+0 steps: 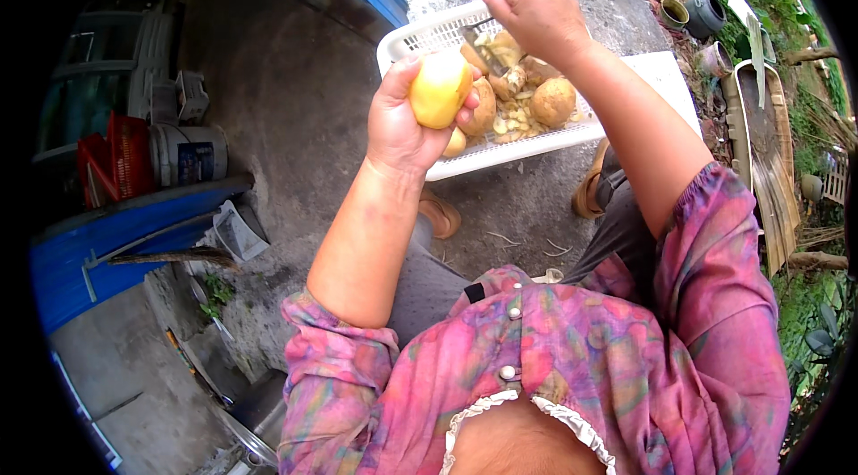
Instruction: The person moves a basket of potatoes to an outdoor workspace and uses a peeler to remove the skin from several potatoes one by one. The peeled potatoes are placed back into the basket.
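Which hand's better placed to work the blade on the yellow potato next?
Likely the right hand: it appears to hold the dark blade over the white basket. The left hand is occupied, gripping the yellow potato.

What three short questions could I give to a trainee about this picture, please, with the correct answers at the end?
1. True or false: the left hand holds a peeled yellow potato.
2. What colour is the basket? (a) blue (b) white (c) green
3. Fill in one word: brown, unpeeled potatoes lie ___ the basket.

Key: 1 true; 2 b; 3 inside.
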The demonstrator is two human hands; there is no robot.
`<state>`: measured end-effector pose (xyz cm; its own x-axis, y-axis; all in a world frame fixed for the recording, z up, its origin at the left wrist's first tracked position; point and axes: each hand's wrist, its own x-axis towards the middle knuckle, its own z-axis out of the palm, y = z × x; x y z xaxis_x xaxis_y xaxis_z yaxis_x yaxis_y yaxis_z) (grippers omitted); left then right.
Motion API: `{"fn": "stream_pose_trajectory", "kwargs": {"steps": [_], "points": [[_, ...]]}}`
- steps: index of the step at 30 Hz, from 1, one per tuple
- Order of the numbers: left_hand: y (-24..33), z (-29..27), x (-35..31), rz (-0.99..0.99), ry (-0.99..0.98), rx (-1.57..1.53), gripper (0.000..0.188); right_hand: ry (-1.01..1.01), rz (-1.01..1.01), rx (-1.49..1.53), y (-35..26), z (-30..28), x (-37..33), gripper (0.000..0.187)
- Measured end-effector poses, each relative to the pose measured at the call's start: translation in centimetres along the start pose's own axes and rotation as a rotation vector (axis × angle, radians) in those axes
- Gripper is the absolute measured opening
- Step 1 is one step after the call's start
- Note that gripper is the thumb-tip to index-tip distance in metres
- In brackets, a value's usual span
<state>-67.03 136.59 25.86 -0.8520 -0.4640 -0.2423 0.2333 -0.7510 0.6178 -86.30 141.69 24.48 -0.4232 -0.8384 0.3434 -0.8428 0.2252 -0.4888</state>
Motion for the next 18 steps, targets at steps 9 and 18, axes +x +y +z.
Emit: {"fn": "stream_pose_trajectory", "kwargs": {"steps": [9,18], "points": [[-0.4,1.8,0.3,0.045,0.245,-0.054,0.045,0.116,-0.336,-0.157,-4.7,-1.0,-1.3,0.03],[-0.3,0.7,-0.1,-0.015,0.099,0.047,0.035,0.08,-0.07,-0.114,-0.7,-1.0,0.6,0.037]]}}
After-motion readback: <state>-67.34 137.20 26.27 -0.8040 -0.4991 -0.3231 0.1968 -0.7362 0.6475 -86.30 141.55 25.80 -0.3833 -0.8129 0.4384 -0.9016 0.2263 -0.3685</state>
